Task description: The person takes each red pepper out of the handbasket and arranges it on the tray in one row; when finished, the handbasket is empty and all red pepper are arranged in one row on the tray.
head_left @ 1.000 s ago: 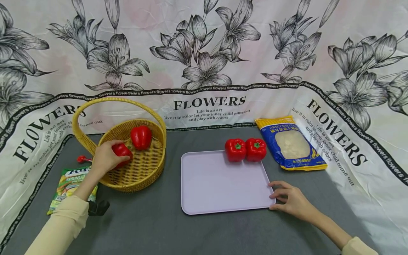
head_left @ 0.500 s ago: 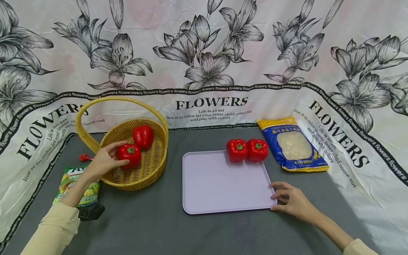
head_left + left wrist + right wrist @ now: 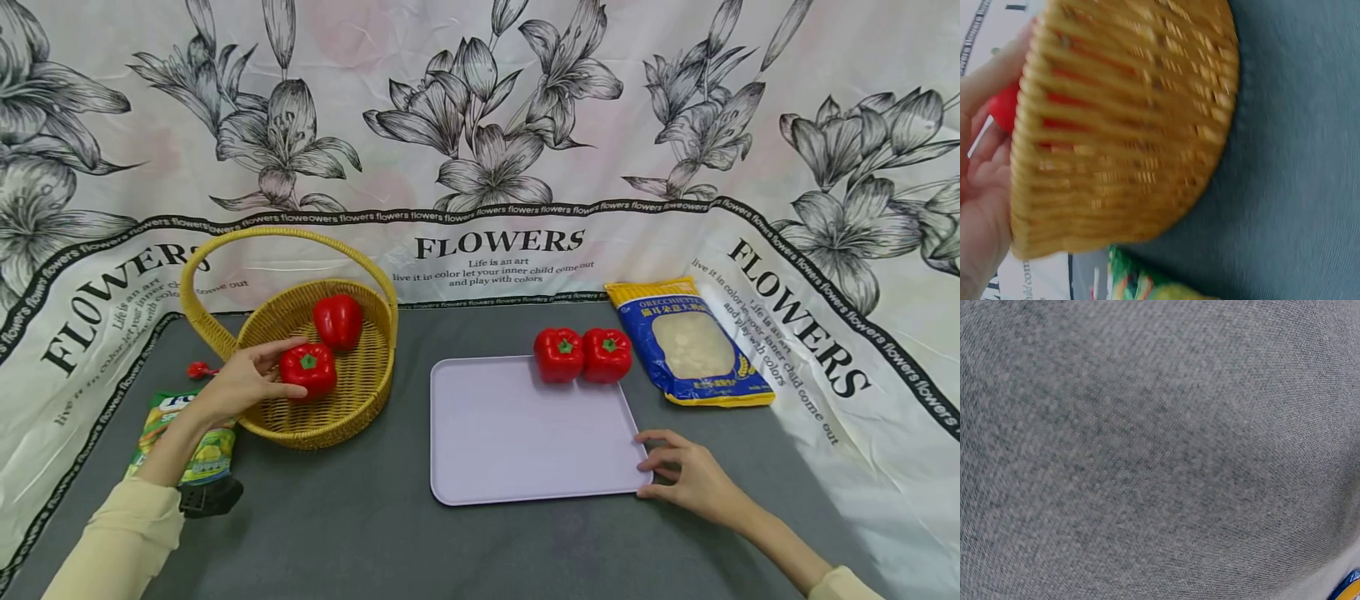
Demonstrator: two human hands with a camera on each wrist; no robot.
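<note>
The left grip [image 3: 246, 382] pinches a red pepper [image 3: 311, 372] inside the yellow basket [image 3: 322, 435], near a second pepper [image 3: 338, 322]; the right grip [image 3: 692, 479], spread, touches the right edge of the lilac tray [image 3: 517, 442]; two further peppers [image 3: 558, 357] sit at its far right corner, just beside the blue pasta bag [image 3: 693, 343] on the desk [image 3: 352, 533]

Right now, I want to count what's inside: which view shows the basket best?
The head view: it shows the basket whole enough to see its handle and two peppers inside. The left wrist view shows only part of its outside, close and blurred. The right wrist view shows none of it.
</note>
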